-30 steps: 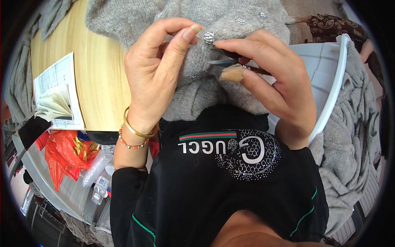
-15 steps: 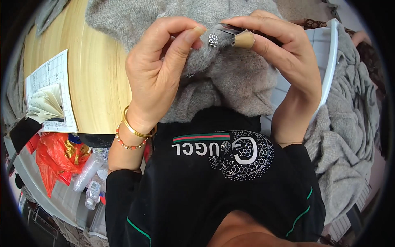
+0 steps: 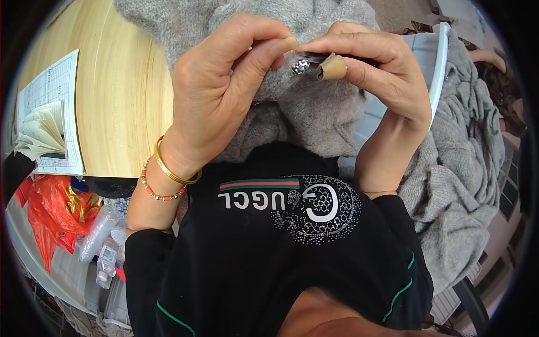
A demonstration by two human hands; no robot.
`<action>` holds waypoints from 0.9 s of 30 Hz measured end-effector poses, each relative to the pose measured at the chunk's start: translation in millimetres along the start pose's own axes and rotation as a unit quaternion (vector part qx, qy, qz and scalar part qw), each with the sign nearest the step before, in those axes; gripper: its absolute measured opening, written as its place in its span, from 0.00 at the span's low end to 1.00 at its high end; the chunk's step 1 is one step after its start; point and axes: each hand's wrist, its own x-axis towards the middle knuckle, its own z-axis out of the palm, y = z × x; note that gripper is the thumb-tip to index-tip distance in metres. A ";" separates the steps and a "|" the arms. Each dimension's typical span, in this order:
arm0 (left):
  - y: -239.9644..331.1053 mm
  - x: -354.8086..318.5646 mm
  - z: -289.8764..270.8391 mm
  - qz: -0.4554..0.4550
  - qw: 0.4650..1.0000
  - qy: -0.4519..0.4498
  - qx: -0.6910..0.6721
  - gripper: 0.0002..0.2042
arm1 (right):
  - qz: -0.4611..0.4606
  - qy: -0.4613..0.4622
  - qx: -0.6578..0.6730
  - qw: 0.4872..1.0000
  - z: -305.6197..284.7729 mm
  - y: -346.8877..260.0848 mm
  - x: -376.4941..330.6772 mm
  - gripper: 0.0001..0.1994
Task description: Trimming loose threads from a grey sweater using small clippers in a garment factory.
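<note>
My left hand (image 3: 236, 73) is closed in a pinch, thumb against index finger; what lies between the tips is too small to make out. Just beside it, a round sparkling silver button (image 3: 301, 67) rests against the grey fuzzy knit (image 3: 281, 84). My right hand (image 3: 382, 70) is closed around a small dark pointed tool (image 3: 318, 58), partly hidden by the fingers, its tip beside the button. One right finger wears a tan finger cover (image 3: 332, 67). The fingertips of both hands almost meet over the knit, which hangs toward my lap.
A wooden tabletop (image 3: 120, 101) lies at left, bearing an open notebook (image 3: 42, 129) on a ruled sheet (image 3: 70, 92). Below are a red plastic bag (image 3: 48, 208) and clear bottle (image 3: 106, 267). More grey knitwear (image 3: 460, 168) drapes over a pale-rimmed bin (image 3: 439, 78) at right.
My left hand has moved right, toward the right fingertips. The dark tool's tip and the button are now closer together. The whole view has shifted slightly.
</note>
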 end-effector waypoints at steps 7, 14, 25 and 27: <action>-3.0 -4.4 6.0 0.011 1.000 0.002 -0.002 0.07 | -0.029 -0.019 -0.005 0.999 -2.6 1.7 -3.6 0.18; -4.7 -4.7 6.4 0.004 1.000 0.006 -0.014 0.07 | -0.006 -0.024 0.007 1.000 -6.6 1.9 -9.4 0.21; -8.3 -3.7 5.7 -0.002 1.000 -0.003 -0.006 0.07 | -0.017 -0.021 0.009 1.000 1.7 3.8 -2.4 0.19; -8.3 -2.7 5.7 -0.001 1.000 -0.002 -0.010 0.07 | -0.012 -0.023 -0.018 0.999 0.9 6.1 -1.8 0.18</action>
